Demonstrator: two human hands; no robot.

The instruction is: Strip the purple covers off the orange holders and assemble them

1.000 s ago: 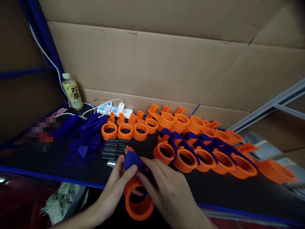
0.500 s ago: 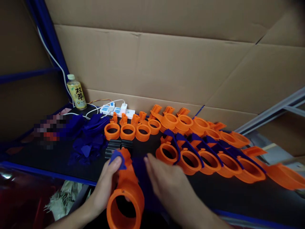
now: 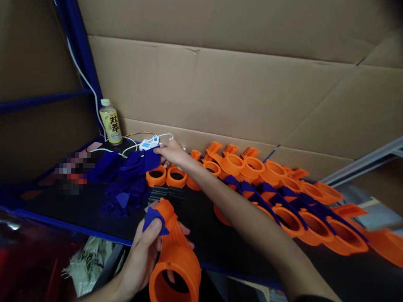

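Observation:
My left hand (image 3: 141, 251) grips an orange plastic tape dispenser (image 3: 179, 251), its wide ring pointing toward me. The thumb presses a small blue plastic piece (image 3: 153, 218) against the dispenser's upper end. Stretched out to the far side of the table, my right hand (image 3: 171, 152) pinches a flat blue plastic piece (image 3: 152, 160) by its edge. This piece is beside a heap of similar blue plastic pieces (image 3: 126, 178). Just beyond the held dispenser lie black ribbed parts (image 3: 165, 195).
Rows of orange dispensers (image 3: 286, 220) fill the table's right side, some with blue strips. A drink bottle (image 3: 111, 123) and a white power strip (image 3: 147, 144) with cables stand at the back left. Cardboard (image 3: 220, 92) walls the rear.
My right hand has left the dispenser and a blue piece near it, reaching forward and left to the blue heap. My left hand keeps its grip. The view has shifted slightly.

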